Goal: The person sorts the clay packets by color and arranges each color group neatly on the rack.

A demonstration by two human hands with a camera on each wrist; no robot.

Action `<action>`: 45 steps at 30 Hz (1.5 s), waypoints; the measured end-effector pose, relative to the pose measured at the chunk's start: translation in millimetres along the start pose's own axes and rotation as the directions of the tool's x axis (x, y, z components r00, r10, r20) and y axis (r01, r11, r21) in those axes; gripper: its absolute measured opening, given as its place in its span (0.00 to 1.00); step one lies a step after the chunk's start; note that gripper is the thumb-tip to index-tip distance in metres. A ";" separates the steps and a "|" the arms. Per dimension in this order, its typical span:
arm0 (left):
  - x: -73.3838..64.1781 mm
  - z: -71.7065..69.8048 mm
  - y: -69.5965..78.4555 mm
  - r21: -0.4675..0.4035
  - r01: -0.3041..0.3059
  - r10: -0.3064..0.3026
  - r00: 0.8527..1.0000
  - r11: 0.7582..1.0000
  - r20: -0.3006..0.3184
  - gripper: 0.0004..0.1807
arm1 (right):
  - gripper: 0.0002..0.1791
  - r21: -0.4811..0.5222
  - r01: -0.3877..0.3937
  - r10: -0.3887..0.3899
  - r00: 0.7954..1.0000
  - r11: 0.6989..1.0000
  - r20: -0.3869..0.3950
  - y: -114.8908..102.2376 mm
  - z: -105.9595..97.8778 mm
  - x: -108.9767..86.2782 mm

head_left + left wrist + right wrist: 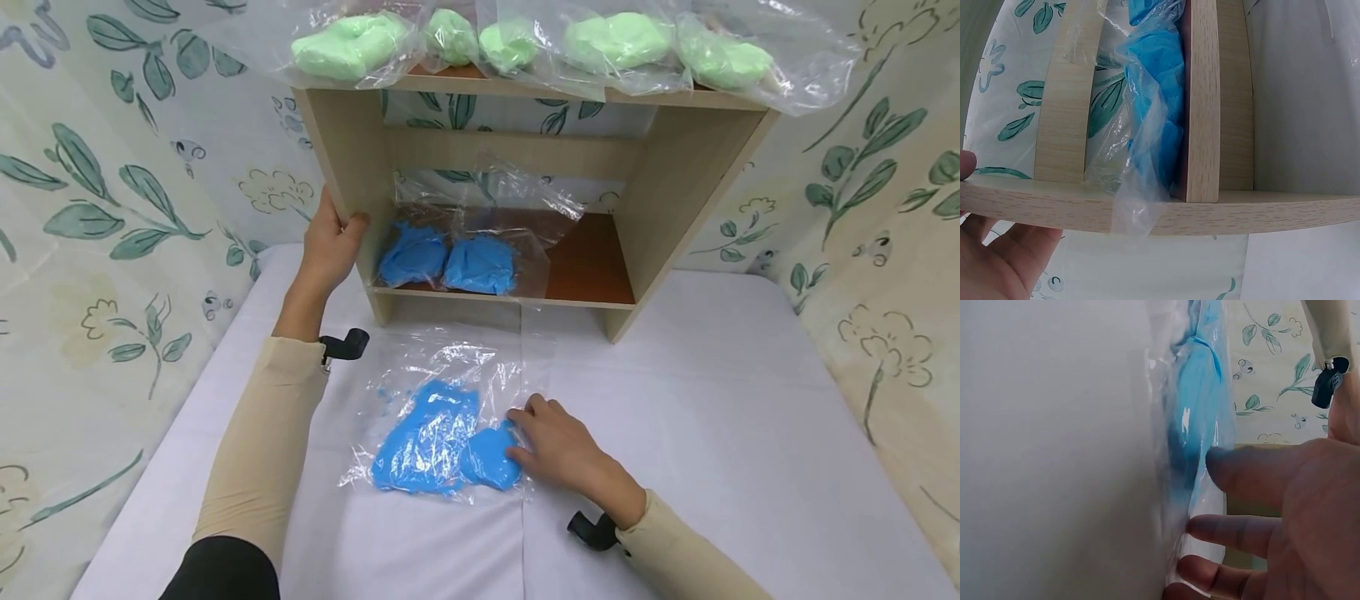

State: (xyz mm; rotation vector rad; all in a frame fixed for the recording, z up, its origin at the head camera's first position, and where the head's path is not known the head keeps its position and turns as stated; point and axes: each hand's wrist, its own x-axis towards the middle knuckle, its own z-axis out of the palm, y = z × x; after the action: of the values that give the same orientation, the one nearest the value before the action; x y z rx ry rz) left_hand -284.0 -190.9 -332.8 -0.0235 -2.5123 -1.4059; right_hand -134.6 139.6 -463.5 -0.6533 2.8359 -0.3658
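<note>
My left hand (327,244) grips the left side panel (348,175) of a small wooden shelf, the thumb on the inner side and the fingers outside. On the white cloth before the shelf lies a clear plastic bag (431,437) of bright blue, dough-like stuff, flattened, with a smaller blue lump (491,456) at its right end. My right hand (558,442) touches that end, its thumb (1247,469) on the plastic and its fingers loosely spread along the bag's edge. In the left wrist view, blue bagged stuff (1157,81) sits inside the shelf near the panel.
Two bags of blue stuff (480,265) stand side by side on the lower board (592,258), their loose plastic sticking up. Several clear bags of pale green lumps (618,42) line the shelf's top. Leaf-patterned cloth (90,208) hangs behind and at both sides.
</note>
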 end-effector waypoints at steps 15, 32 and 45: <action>0.8 2.0 -0.9 0.005 -0.001 0.001 1.000 1.000 0.002 0.34 | 0.20 -0.034 0.004 -0.007 0.995 0.999 -0.101 8.3 1.4 0.3; 0.2 2.7 3.7 -0.011 -0.004 0.005 1.000 1.000 0.003 0.34 | 0.13 0.018 -0.107 0.108 0.972 0.994 -0.208 25.4 -5.1 -0.2; -0.4 1.6 2.0 -0.017 0.024 -0.024 1.000 1.000 0.006 0.34 | 0.04 0.085 -0.231 0.244 0.946 0.969 -0.214 28.8 -3.6 -3.3</action>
State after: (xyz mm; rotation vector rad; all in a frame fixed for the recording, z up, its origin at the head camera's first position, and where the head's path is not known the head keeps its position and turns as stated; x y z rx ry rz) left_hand -283.7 -188.4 -332.0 -0.0007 -2.5131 -1.4384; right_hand -144.2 166.8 -467.8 -0.2662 3.0558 -0.5060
